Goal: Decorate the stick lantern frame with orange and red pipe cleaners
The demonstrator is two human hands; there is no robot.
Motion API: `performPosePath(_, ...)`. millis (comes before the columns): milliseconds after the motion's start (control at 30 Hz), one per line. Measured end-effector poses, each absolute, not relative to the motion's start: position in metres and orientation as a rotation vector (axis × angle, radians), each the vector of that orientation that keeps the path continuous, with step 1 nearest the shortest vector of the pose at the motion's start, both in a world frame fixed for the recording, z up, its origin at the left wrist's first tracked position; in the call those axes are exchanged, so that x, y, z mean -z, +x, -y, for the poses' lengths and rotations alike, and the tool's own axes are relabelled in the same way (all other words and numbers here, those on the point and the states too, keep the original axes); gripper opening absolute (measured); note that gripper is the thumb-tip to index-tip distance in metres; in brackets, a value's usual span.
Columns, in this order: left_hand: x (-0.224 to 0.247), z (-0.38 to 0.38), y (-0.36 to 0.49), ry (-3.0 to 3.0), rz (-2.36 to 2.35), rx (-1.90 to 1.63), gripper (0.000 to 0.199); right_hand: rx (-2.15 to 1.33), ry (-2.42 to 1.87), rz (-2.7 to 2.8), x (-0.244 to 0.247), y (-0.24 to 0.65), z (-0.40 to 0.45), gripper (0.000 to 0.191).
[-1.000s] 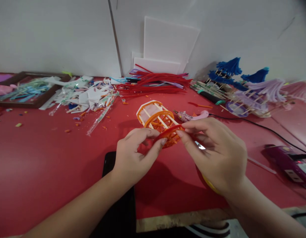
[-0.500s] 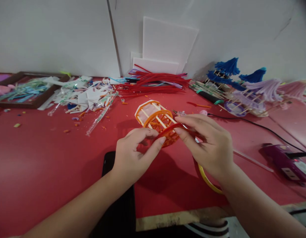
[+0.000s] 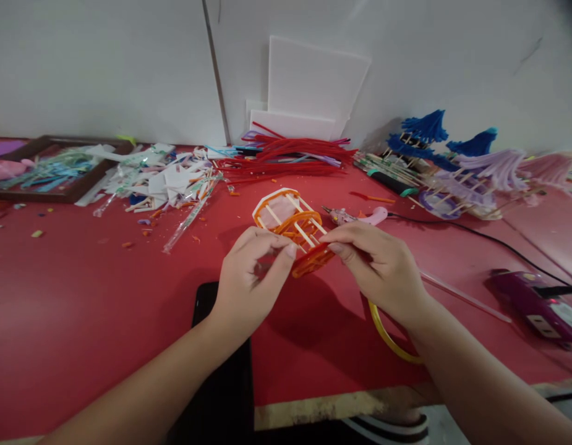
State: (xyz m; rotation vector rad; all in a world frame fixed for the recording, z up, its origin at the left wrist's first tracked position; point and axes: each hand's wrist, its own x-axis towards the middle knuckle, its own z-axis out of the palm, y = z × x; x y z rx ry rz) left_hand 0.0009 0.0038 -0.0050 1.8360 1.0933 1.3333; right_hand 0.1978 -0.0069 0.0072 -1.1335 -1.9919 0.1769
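A short red pipe cleaner point(image 3: 312, 253) stretches between my two hands, along the near rim of a small craft frame. That frame point(image 3: 300, 224) lies tilted on the table, with pale wooden sticks joining orange rings and a white base at its far end. My left hand point(image 3: 254, 281) is closed in a pinch at the red strip's left end. At its right end, my right hand point(image 3: 383, 266) pinches with thumb and forefinger. Fingertips hide both ends of the strip. Just beyond my right hand lies a pink glue gun point(image 3: 360, 216).
A black phone point(image 3: 206, 303) lies beside my left forearm, and a yellow ring point(image 3: 390, 342) by my right wrist. Red pipe cleaners point(image 3: 290, 154) and white scraps point(image 3: 167, 182) line the back. At right are a purple power strip point(image 3: 536, 306), a cord and blue-roofed models point(image 3: 422, 133).
My right hand has shifted slightly, uncovering the glue gun behind it. The red pipe cleaner now sits lower, against the frame's near rim.
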Motion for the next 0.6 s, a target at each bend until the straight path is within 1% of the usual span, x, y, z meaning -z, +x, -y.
performPosePath(133, 0.004, -0.008, 0.000, 1.449, -1.195, -1.284, 0.019, -0.144, -1.093, 1.989, -0.007, 0.198, 0.008, 0.015)
performPosePath(267, -0.001, -0.019, -0.003, 1.113, -1.151, -1.378, 0.024, -0.124, -1.073, 1.992, -0.007, 0.197, 0.009, 0.016)
performPosePath(367, -0.008, -0.032, -0.011, 0.941, -1.150, -1.507, 0.021, -0.120, -1.075, 1.992, -0.007, 0.197, 0.009, 0.017)
performPosePath(467, -0.011, -0.049, -0.026, 0.881, -1.166, -1.618, 0.010, -0.122, -1.077, 1.989, -0.006, 0.197, 0.009, 0.017)
performPosePath(533, -0.007, -0.061, -0.038, 0.887, -1.148, -1.634, 0.010, -0.120, -1.070, 1.991, -0.005, 0.197, 0.009, 0.017)
performPosePath(600, 0.000, -0.073, -0.052, 0.960, -1.125, -1.617, 0.013, -0.122, -1.067, 1.998, -0.005, 0.198, 0.009, 0.018)
